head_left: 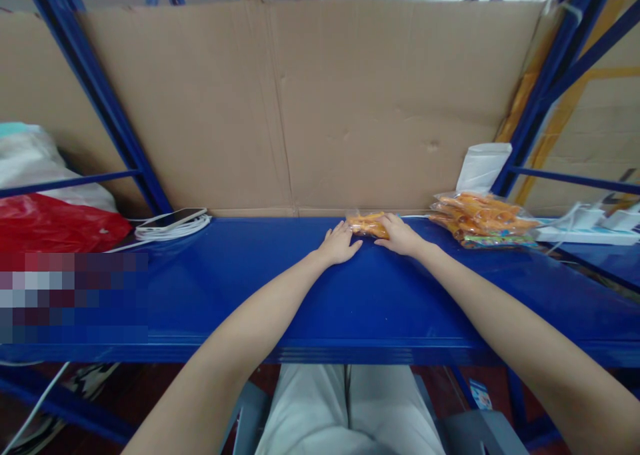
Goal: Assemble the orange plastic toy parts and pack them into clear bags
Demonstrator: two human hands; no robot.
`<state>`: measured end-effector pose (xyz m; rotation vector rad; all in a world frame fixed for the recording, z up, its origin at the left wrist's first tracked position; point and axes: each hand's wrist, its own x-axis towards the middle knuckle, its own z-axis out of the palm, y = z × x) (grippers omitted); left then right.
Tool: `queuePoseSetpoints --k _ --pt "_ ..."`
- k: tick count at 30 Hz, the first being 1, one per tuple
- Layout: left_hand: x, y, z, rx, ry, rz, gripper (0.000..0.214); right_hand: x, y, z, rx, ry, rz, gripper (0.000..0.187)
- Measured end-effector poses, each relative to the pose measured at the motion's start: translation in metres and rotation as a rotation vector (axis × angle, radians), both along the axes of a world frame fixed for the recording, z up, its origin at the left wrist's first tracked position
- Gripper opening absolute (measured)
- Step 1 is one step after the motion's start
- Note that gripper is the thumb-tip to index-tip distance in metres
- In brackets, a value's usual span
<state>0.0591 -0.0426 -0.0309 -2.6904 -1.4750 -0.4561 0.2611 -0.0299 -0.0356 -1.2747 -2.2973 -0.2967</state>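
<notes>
A small clear plastic packet of orange pieces (367,225) lies on the blue shelf top (240,281), close to the cardboard at the back. My left hand (339,245) rests at the packet's left end, palm down, fingers stretched out and thumb apart. At the right end, my right hand (401,236) has its fingers over the packet and its thumb at the front edge. The pieces' exact kind is too small to make out. Further right sits a bigger pile of clear bags with orange contents (480,220).
Cardboard (380,108) walls off the back between blue metal posts (107,101). On the left are a phone (175,219) on a coiled white cable (173,231) and a red bag (60,221). A white power strip (590,233) lies on the right, near a white paper packet (483,167).
</notes>
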Motion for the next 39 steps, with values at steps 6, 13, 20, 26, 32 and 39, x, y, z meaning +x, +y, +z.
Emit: queuePoseSetpoints --k 6,13,20,26,32,39 --pt "0.002 -0.005 0.006 0.076 -0.003 -0.131 0.045 -0.006 -0.001 -0.001 -0.058 -0.073 -0.003 0.037" --pt "0.003 -0.002 0.004 0.096 -0.013 -0.085 0.048 -0.003 0.001 0.003 -0.111 -0.058 0.058 0.035" --pt "0.008 -0.010 0.013 0.054 -0.090 0.127 0.041 -0.003 0.004 0.002 -0.133 -0.096 0.056 0.038" --pt "0.006 -0.013 0.014 0.221 -0.143 0.114 0.027 -0.007 -0.001 0.006 -0.144 -0.133 0.036 0.038" --pt "0.006 -0.012 0.012 0.281 -0.034 -0.037 0.024 -0.007 0.000 0.003 -0.117 -0.150 0.009 0.037" --pt "0.006 -0.015 0.016 0.218 0.012 -0.024 0.031 -0.007 0.000 0.003 -0.104 -0.158 0.036 0.036"
